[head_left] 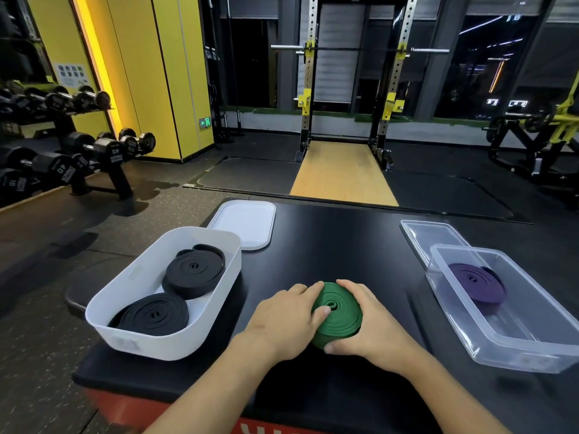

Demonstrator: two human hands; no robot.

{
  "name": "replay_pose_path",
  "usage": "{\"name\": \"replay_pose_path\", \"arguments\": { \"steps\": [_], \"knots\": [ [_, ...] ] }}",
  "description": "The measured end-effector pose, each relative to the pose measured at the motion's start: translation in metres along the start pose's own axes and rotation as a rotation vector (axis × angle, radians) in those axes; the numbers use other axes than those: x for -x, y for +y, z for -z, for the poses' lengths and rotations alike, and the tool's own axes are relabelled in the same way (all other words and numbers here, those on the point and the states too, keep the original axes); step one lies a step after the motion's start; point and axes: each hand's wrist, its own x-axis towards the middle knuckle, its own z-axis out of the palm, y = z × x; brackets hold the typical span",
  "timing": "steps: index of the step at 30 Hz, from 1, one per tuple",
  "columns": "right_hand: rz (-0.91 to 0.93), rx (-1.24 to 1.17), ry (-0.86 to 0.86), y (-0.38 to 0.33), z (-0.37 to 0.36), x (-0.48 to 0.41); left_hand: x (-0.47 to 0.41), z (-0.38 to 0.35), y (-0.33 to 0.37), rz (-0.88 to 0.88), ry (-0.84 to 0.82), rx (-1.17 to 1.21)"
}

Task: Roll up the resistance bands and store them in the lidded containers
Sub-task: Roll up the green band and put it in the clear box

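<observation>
Centre: coiled green band (340,321) on the black counter (329,245) | left hand (285,321): fingers curled round its left side, thumb on the coil | right hand (368,324): fingers and thumb clasping its right side | white container (141,343): two black rolls (194,274) | clear container (517,349): purple roll (476,281)

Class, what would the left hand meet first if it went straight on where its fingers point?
The green band: the left hand holds it, with the right hand probably next beyond.
</observation>
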Motion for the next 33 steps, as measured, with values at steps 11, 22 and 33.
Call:
{"name": "replay_pose_path", "arguments": {
  "steps": [11, 22, 33],
  "knots": [
    [-0.153, 0.297, 0.27, -0.024, -0.024, 0.008, -0.001, -0.006, 0.003, 0.07, 0.182, 0.151],
    [-0.092, 0.112, -0.068, -0.002, -0.004, -0.001, 0.001, -0.024, -0.001, 0.114, 0.297, 0.477],
    [0.023, 0.025, -0.015, 0.011, 0.006, -0.003, 0.011, -0.033, 0.003, 0.193, 0.368, 0.655]
  ]
}}
